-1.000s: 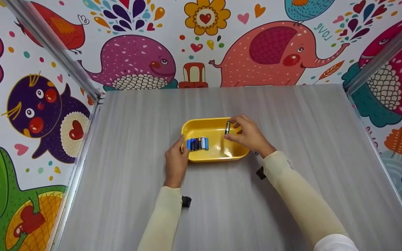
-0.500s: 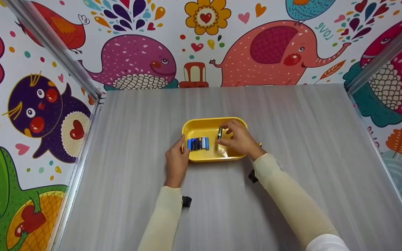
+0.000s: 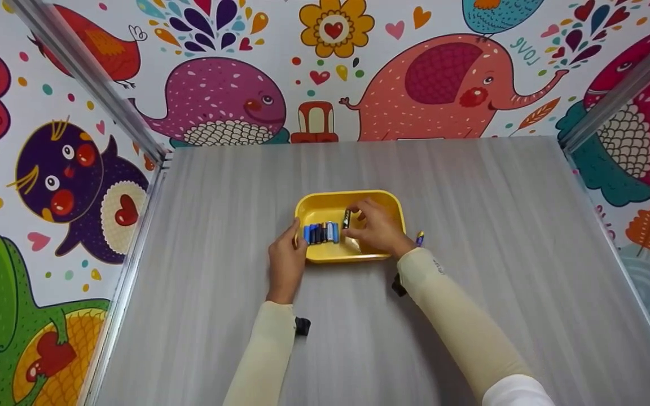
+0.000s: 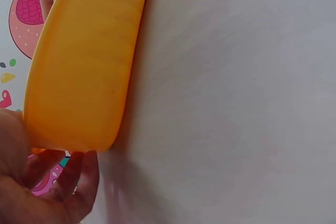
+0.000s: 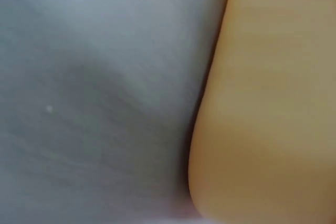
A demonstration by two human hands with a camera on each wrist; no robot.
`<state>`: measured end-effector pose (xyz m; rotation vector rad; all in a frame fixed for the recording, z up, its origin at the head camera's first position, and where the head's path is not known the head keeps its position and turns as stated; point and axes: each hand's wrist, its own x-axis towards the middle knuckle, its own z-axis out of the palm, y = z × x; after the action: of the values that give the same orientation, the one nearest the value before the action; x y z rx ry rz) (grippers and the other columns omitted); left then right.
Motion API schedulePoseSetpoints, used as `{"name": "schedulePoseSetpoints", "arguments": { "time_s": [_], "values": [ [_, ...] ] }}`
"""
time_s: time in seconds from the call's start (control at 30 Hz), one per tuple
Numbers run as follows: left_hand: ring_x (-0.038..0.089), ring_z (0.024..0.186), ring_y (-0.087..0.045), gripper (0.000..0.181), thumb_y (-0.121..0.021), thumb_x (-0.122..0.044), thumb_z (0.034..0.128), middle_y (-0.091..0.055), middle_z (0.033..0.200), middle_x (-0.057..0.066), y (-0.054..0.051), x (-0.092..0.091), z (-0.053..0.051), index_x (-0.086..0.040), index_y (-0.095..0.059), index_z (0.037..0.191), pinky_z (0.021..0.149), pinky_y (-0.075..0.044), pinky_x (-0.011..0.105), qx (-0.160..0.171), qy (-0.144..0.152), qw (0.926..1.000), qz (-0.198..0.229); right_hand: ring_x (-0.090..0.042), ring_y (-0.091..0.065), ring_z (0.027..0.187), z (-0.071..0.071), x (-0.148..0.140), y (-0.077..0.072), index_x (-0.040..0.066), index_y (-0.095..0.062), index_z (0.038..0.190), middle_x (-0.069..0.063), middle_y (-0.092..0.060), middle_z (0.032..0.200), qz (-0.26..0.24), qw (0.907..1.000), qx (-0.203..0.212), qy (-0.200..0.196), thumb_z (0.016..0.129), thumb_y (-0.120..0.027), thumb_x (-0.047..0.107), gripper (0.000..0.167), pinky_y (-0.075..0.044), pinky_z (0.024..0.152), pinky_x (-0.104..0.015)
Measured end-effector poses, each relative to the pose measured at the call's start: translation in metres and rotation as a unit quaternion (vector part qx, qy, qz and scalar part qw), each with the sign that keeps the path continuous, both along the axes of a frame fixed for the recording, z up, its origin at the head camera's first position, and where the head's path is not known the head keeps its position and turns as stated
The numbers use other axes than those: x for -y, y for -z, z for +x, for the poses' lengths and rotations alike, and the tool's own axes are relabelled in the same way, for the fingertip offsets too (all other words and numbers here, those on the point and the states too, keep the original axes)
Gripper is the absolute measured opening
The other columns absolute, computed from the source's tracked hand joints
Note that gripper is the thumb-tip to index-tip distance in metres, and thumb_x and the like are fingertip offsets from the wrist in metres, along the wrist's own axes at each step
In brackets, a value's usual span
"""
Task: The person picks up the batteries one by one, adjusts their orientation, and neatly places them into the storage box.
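Observation:
A yellow plastic tray (image 3: 319,260) sits on the table. At its left end my left hand (image 3: 287,265) grips the rim; in the left wrist view the thumb is over the edge and fingers touch the end wall of the tray (image 4: 84,72). Several batteries (image 3: 321,233), mostly blue and dark, lie side by side in the tray's left half. My right hand (image 3: 378,228) reaches inside and pinches a black battery (image 3: 347,219) between thumb and fingers, just right of that row. The right wrist view has only the tray's outer wall (image 5: 268,119) and tabletop; the hand is out of it.
One purple and yellow battery (image 3: 420,238) is on the grey wood-grain table (image 3: 218,197) just right of the tray, near my right wrist. Printed cartoon panels (image 3: 313,73) with metal frame bars (image 3: 99,90) enclose the back and sides.
My right hand has moved left inside the tray with the black battery, closer to the row. The battery outside the tray is now more exposed. The left hand stays at the rim.

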<state>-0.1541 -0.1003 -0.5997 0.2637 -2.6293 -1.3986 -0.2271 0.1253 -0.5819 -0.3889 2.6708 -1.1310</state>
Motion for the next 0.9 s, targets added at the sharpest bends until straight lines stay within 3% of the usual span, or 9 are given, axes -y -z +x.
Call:
{"name": "schedulePoseSetpoints", "arguments": {
  "time_s": [0.2,0.6,0.9],
  "values": [
    [0.015,0.124,-0.062,0.052,-0.063,-0.007,0.0974,-0.060,0.146,0.003,-0.001,-0.001,0.000,-0.014,-0.055,0.148,0.102,-0.054,0.034,0.000,-0.003,1.0000,-0.008,-0.021,-0.059,0.107,-0.003,0.004,0.006,0.019,-0.063,0.124,0.001,-0.059,0.117,0.026,0.9995,0.000,-0.016,0.081,-0.086,0.038,0.053,-0.055,0.097,-0.039],
    [0.013,0.120,-0.063,0.053,-0.063,-0.006,0.0969,-0.061,0.146,0.002,-0.002,0.000,0.001,-0.016,-0.055,0.148,0.099,-0.056,0.034,-0.001,-0.004,1.0000,0.000,-0.021,-0.058,0.105,-0.005,0.005,0.012,0.017,-0.064,0.124,0.000,-0.058,0.113,0.029,0.9990,0.014,-0.032,0.081,-0.087,0.035,0.052,-0.055,0.096,-0.039],
    [0.013,0.128,-0.059,0.052,-0.062,-0.008,0.0977,-0.058,0.148,0.000,0.000,0.001,0.000,-0.016,-0.054,0.148,0.105,-0.052,0.035,0.005,-0.004,1.0000,0.001,-0.022,-0.056,0.104,-0.004,0.008,0.014,0.019,-0.066,0.123,0.001,-0.056,0.113,0.051,0.9978,0.024,-0.034,0.078,-0.089,0.037,0.054,-0.054,0.097,-0.039]
  ]
}}
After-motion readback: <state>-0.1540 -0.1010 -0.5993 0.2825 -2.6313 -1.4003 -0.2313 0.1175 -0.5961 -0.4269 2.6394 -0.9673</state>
